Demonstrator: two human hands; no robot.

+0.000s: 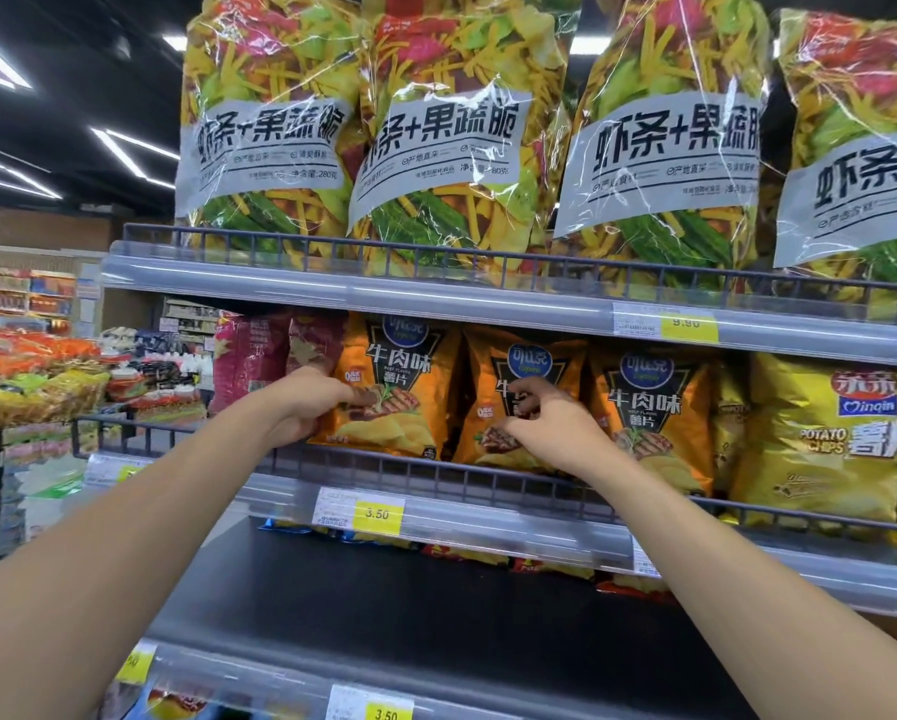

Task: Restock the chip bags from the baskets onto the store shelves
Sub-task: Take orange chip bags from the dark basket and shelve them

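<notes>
Middle shelf [514, 522], orange chip bags [410, 366] upright, front-facing

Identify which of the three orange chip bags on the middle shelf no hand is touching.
The rightmost orange bag, beside the yellow bag. The left hand grips the leftmost orange bag; the right hand pinches the middle orange bag.

light: bright, even, from white ceiling strips [129, 155] upper left | glare: white streaks across the clear top-shelf bags [451, 132] | shadow: dim band under the upper shelf rail [436, 296], bare lower shelf [384, 600] dark | distortion: wide-angle bend, rails curve toward edges | focus: far aisle [36, 366] soft, forearms slightly smeared
</notes>
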